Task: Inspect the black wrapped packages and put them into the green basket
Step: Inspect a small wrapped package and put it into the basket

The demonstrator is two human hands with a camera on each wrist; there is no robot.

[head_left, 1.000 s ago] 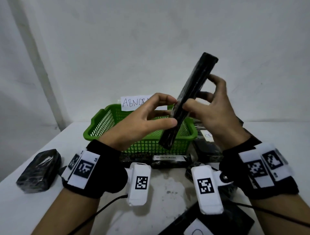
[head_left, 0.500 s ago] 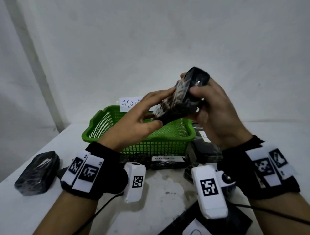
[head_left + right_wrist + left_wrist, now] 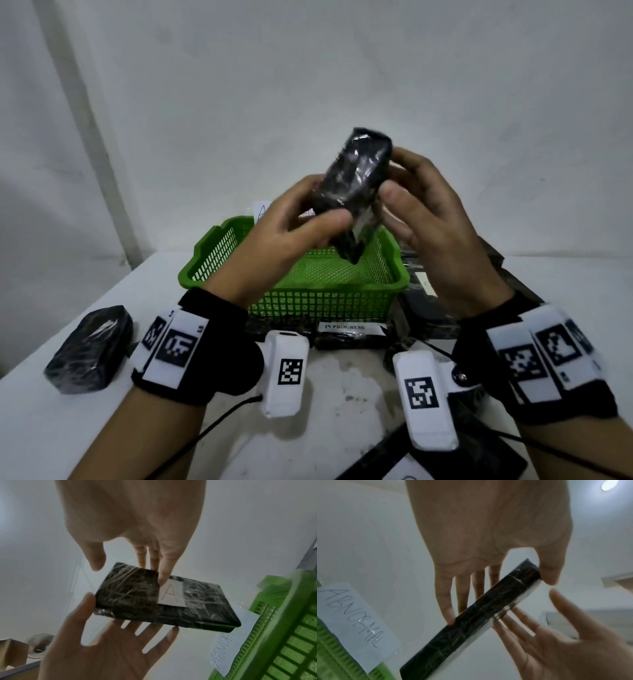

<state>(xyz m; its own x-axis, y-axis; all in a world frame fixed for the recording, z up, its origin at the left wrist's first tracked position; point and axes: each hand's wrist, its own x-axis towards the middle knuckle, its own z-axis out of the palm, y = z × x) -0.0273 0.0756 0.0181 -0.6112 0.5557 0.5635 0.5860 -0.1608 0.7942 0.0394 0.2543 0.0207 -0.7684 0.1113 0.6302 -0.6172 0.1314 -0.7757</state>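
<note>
I hold one black wrapped package (image 3: 356, 174) upright in the air above the green basket (image 3: 325, 301), its broad shiny face toward me. My left hand (image 3: 318, 205) grips its lower part, thumb across the front and fingers behind. My right hand (image 3: 400, 178) lies against its right side with straight fingers. In the right wrist view the right fingertips (image 3: 163, 580) touch the package (image 3: 137, 599) beside a white label marked "A" (image 3: 170, 593), the thumb apart. The left wrist view shows the package (image 3: 479, 618) edge-on. A second black package (image 3: 90, 349) lies on the table at left.
More dark wrapped packages (image 3: 428, 301) lie right of the basket. A strip reading "IN PROGRESS" (image 3: 344, 327) sits at its front. A paper reading "ABNORMAL" (image 3: 354, 618) hangs behind it on the white wall. A black flat thing (image 3: 445, 462) lies at the table's near edge.
The package has turned from edge-on and slanted to broad face toward me. My left thumb has come across its front, and my right hand has loosened to a flat touch.
</note>
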